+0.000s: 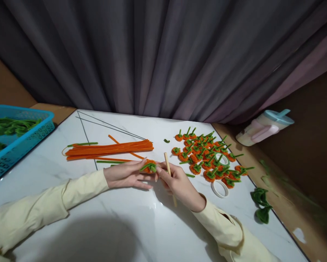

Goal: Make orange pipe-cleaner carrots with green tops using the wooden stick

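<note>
Over the middle of the table, my left hand [129,174] holds a small orange pipe-cleaner pumpkin [150,162] with green on top, its thumb and fingers around the left side. Against the pumpkin's green part [152,168] press the fingertips of my right hand [177,182]. A thin wooden stick [167,163] is tucked through the right hand, slanting past the palm. Just behind the left hand lies a bundle of orange pipe cleaners [111,148], with a few green pipe cleaners [109,162] beside it. Fingers of the right hand are partly hidden.
Many similar orange pumpkins with green stems [199,149] crowd the right side, with a white ring [220,189] among them. Green leaf shapes [262,205] lie at the right edge. A blue basket [40,125] stands left, a lidded cup [262,127] at back right. A curtain [152,54] hangs behind.
</note>
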`<state>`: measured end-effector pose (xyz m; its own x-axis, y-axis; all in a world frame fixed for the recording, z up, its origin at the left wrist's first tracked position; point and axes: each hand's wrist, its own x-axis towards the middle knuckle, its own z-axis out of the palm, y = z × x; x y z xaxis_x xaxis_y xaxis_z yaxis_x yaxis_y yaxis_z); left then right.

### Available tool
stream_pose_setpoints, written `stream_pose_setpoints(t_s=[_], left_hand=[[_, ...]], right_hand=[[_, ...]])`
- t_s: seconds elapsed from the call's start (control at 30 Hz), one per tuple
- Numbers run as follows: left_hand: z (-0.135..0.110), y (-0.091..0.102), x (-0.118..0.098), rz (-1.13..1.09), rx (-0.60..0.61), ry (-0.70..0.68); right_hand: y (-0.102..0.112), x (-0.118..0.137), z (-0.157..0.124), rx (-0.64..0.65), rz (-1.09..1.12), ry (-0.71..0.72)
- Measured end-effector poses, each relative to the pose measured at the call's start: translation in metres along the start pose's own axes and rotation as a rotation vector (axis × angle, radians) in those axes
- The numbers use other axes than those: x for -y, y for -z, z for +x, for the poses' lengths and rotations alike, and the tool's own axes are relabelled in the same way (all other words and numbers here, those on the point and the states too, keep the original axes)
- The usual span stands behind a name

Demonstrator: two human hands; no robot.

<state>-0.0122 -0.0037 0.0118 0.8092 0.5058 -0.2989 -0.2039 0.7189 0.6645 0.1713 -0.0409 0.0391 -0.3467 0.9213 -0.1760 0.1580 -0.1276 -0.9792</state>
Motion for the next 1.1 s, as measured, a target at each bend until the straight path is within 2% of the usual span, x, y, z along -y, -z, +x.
stream_pose_setpoints(t_s=[0.1, 0.2, 0.33, 0.4, 0.5, 0.67, 0.93, 1.1], left_hand=[[0.001, -0.012, 0.008, -0.146, -0.041, -0.079], [0.003, -0.014, 0.009, -0.173, -0.136, -0.091], [0.006, -0.007, 0.01, -0.097, -0.215, -0.097], [0.007, -0.004, 0.011, -0.014, -0.196, -0.1], [0.007, -0.002, 0.012, 0.074, -0.159, -0.111], [0.007, -0.002, 0.015, 0.099, -0.14, -0.139], [0.007, -0.003, 0.015, 0.215, -0.131, -0.143], [0.008, -0.005, 0.015, 0.23, -0.137, -0.139]], right_hand=[[-0.003, 0.0, 0.0, 0.017, 0.091, -0.086], [0.0, 0.002, 0.0, 0.039, 0.073, -0.153], [0.017, 0.01, 0.001, -0.033, -0.149, -0.04], [0.027, 0.016, 0.001, 0.04, -0.254, 0.018], [0.034, 0.023, 0.0, 0.189, -0.383, 0.027], [0.028, 0.021, -0.003, 0.296, -0.441, 0.097], [0.016, 0.011, -0.006, 0.18, -0.603, 0.202], [0.01, 0.002, -0.008, 0.128, -0.716, 0.337]])
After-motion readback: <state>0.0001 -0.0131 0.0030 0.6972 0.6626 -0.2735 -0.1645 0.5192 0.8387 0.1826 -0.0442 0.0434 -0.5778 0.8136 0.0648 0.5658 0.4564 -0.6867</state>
